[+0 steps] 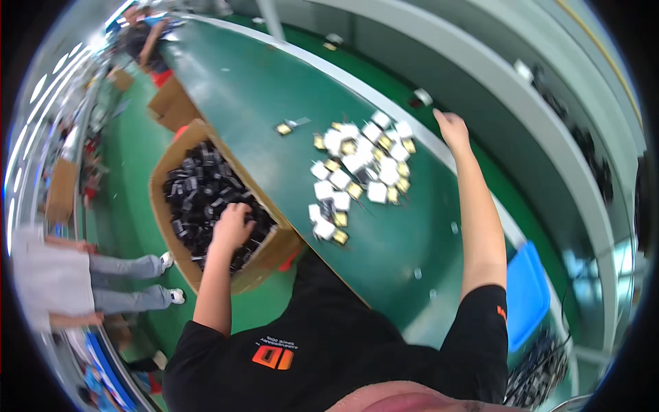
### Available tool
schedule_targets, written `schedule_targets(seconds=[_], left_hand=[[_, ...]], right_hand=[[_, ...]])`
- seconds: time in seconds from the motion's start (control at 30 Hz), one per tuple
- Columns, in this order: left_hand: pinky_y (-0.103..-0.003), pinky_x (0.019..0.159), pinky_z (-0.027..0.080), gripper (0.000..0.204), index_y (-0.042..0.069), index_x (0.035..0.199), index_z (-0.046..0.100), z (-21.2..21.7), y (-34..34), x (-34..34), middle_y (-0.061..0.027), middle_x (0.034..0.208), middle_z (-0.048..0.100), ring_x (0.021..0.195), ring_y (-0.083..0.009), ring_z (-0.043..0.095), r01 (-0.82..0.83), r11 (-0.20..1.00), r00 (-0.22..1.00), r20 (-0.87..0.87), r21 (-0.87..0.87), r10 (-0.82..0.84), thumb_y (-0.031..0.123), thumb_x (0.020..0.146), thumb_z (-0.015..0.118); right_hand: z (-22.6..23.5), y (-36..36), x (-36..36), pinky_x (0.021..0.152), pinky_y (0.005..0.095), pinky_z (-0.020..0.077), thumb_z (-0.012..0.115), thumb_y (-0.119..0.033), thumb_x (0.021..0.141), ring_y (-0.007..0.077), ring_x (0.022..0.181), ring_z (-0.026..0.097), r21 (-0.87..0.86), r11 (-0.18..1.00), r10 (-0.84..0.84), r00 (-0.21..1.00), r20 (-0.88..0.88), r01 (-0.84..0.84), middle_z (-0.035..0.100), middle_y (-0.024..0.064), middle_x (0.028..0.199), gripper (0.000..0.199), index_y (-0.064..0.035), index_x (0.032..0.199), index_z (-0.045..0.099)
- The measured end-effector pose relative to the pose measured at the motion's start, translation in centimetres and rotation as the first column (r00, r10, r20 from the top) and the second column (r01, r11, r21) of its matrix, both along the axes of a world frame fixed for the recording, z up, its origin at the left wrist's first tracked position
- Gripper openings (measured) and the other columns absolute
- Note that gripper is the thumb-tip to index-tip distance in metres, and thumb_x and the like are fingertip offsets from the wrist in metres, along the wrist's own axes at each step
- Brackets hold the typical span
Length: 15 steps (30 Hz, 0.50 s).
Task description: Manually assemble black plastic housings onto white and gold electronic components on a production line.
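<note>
My left hand (pixel 232 225) reaches down into a cardboard box (pixel 163 180) full of small black parts (pixel 199 185) and is closed over some of them. My right hand (pixel 452 129) is stretched out to the far edge of the green table (pixel 274 75), its fingers curled, and I cannot make out anything in it. Between my arms, on the table, lies a heap of small white and yellow parts (pixel 360 168).
A grey conveyor rail (pixel 494 89) runs along the table's far side. A blue tray (pixel 527 292) sits at the right. More cardboard boxes (pixel 171 104) stand on the green floor to the left. A person in grey trousers (pixel 103 281) stands at the left; another works far off.
</note>
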<state>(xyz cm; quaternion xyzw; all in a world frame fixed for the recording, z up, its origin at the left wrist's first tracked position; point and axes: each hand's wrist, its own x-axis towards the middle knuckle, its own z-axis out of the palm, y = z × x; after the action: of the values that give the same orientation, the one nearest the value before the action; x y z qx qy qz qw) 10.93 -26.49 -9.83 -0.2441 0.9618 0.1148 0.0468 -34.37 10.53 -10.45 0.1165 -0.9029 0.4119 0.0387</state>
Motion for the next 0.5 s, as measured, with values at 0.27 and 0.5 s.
schedule_targets(seconds=[0.27, 0.5], left_hand=[[-0.043, 0.073, 0.054, 0.025, 0.006, 0.105, 0.064, 2.5, 1.0, 0.7, -0.0133, 0.090, 0.069, 0.079, -0.0315, 0.067, -0.199, 0.980, 0.936, -0.292, 0.024, 0.197, 0.021, 0.086, 0.056], [-0.022, 0.065, 0.048, 0.017, 0.008, 0.105, 0.059, 7.2, 3.5, -1.7, -0.0006, 0.085, 0.060, 0.074, -0.0079, 0.056, 0.210, 0.358, 0.648, -0.404, 0.910, 0.645, 0.019, 0.099, 0.048]], right_hand=[[0.1, -5.8, -2.4, 0.097, 0.0522, 0.0437, 0.053, -0.075, 0.080, 0.0374, 0.121, 0.056, 0.438, 0.846, -0.382, 0.919, 0.097, 0.306, 0.059, 0.0166, 0.130, 0.084, -0.0042, 0.124, 0.059], [-1.3, -5.9, -3.5, 0.100, 0.0569, 0.0374, 0.054, -0.058, 0.087, 0.0361, 0.128, 0.048, 0.362, 0.888, -0.328, 0.942, 0.065, 0.284, 0.055, 0.0141, 0.136, 0.061, -0.0099, 0.124, 0.062]])
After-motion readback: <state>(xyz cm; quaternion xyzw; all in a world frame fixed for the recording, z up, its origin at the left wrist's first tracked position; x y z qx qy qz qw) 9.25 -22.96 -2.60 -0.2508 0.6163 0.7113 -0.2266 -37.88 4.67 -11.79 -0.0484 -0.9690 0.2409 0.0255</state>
